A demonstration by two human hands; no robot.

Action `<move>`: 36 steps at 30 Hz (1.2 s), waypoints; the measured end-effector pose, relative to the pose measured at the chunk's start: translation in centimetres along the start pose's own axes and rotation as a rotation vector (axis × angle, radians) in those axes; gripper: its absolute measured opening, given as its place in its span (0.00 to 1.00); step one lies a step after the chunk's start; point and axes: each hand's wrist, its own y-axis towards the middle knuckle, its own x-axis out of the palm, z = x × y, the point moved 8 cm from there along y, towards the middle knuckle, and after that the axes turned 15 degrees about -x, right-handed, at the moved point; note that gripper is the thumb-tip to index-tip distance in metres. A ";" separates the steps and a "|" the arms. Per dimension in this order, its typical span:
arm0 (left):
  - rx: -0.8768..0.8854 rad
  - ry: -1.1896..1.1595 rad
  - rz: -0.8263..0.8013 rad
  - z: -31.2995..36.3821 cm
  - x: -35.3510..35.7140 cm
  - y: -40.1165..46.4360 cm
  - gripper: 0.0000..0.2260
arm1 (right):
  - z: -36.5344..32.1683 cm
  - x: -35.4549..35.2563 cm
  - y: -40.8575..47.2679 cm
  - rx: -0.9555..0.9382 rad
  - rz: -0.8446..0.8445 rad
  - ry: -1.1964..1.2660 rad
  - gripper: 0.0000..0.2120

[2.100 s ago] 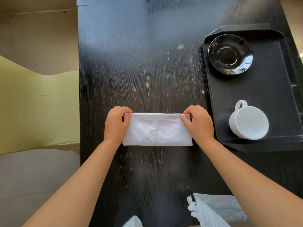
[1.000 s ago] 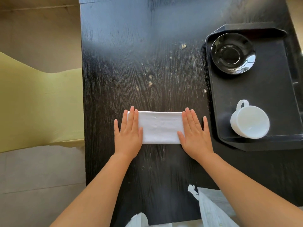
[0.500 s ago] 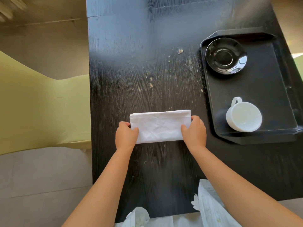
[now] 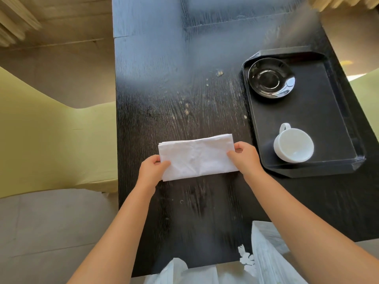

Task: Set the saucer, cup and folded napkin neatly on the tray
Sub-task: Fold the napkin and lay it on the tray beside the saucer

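A white folded napkin (image 4: 196, 156) lies as a long strip on the black wooden table (image 4: 174, 89), slightly skewed. My left hand (image 4: 152, 170) pinches its left end and my right hand (image 4: 245, 158) pinches its right end. To the right sits a black tray (image 4: 320, 111). On the tray's far left corner rests a glossy black saucer (image 4: 271, 78). A white cup (image 4: 293, 147) stands near the tray's front edge, handle pointing away from me, apart from the saucer.
A yellow-green chair seat (image 4: 57, 140) borders the table's left edge, and another shows at the far right (image 4: 367, 93). White clothing (image 4: 266, 261) hangs over the table's near edge. Bare tray floor lies between saucer and cup.
My hands went from pressing flat on the napkin to gripping its two ends. The napkin now sits slightly turned, its right end farther from me.
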 end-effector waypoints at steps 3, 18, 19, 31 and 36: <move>-0.025 -0.112 -0.172 1.0 -1.0 -0.7 0.08 | -1.8 -1.7 -0.1 0.001 -0.022 0.139 0.04; 0.249 0.194 -0.407 16.5 5.2 -9.3 0.08 | -4.9 -16.6 -2.1 -0.063 0.024 0.405 0.05; 0.271 0.222 -0.416 17.8 6.5 -10.0 0.09 | -4.4 -18.0 -2.0 -0.063 0.047 0.404 0.05; 0.497 0.530 -0.148 30.5 25.4 -11.5 0.11 | 5.3 -28.8 0.8 0.109 0.192 0.664 0.04; 0.639 0.747 -0.055 34.3 33.5 -10.5 0.12 | 9.5 -28.8 1.9 0.243 0.255 0.787 0.02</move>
